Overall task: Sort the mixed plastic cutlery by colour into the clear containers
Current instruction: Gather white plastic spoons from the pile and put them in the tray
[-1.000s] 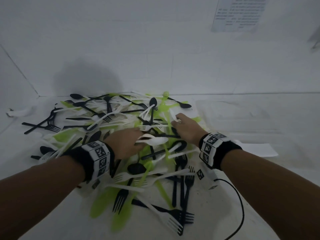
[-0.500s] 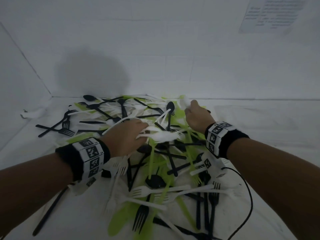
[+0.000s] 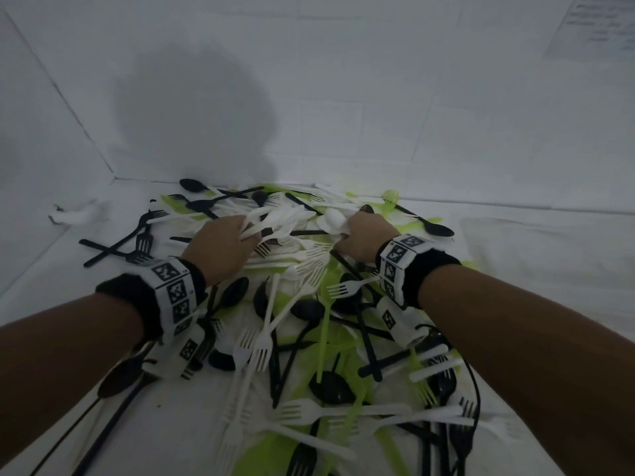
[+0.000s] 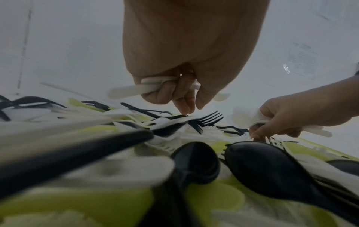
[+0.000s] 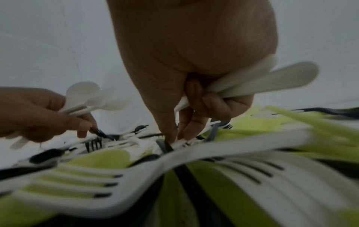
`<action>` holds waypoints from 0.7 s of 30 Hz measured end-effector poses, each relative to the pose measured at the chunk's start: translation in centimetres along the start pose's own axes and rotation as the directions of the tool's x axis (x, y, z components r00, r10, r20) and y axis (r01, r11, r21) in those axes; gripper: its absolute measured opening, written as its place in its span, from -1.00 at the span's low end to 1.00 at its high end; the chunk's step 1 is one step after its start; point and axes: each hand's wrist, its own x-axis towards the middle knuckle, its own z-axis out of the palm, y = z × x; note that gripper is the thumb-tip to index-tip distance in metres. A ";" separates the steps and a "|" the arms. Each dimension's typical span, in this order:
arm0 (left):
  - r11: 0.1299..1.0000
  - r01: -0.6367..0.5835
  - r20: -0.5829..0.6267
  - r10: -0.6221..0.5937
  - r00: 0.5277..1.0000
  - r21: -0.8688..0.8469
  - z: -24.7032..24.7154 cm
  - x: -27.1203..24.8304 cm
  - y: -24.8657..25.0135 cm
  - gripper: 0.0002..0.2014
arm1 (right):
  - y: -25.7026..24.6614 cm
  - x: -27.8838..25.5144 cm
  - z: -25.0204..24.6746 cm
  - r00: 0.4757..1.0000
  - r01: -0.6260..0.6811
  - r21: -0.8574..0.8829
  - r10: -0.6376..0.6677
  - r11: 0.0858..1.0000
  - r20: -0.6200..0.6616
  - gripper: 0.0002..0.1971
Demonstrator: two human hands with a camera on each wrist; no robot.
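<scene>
A bundle of white plastic spoons [image 3: 275, 219] is gripped in curled left hand [image 3: 220, 245] fingers, more white plastic cutlery [image 5: 272, 79] clamped in the right hand [image 3: 364, 237], over the mixed black, white and green pile [image 3: 309, 321] on the white bench [image 3: 515, 242].

No readable text found, printed sheet [image 3: 598, 25] taped on wall at upper right, lines too blurred to be read, black-and-white square marker codes on wristbands [image 3: 173, 293], no letters or numbers made out
</scene>
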 end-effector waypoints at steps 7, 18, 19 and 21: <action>0.994 -0.096 0.013 0.097 0.995 -0.041 0.2 -0.6 1.5 -0.80 | -0.6 0.3 0.6 0.995 -0.023 0.036 0.019 0.999 0.098 -0.65; 0.964 -0.235 0.290 0.192 0.937 0.122 -0.2 -2.9 0.2 -0.66 | -1.6 -1.5 -0.3 0.987 0.055 0.319 -0.004 0.946 -0.158 -0.78; 0.963 -0.255 0.300 0.218 0.929 0.089 0.0 -3.1 -0.1 -0.68 | -1.6 -1.7 -0.4 0.983 0.068 0.321 -0.010 0.945 -0.181 -0.77; 0.954 -0.288 0.302 0.252 0.920 0.081 -0.2 -3.9 0.0 -0.73 | -1.8 -2.2 -0.5 0.969 0.098 0.323 -0.016 0.941 -0.245 -0.77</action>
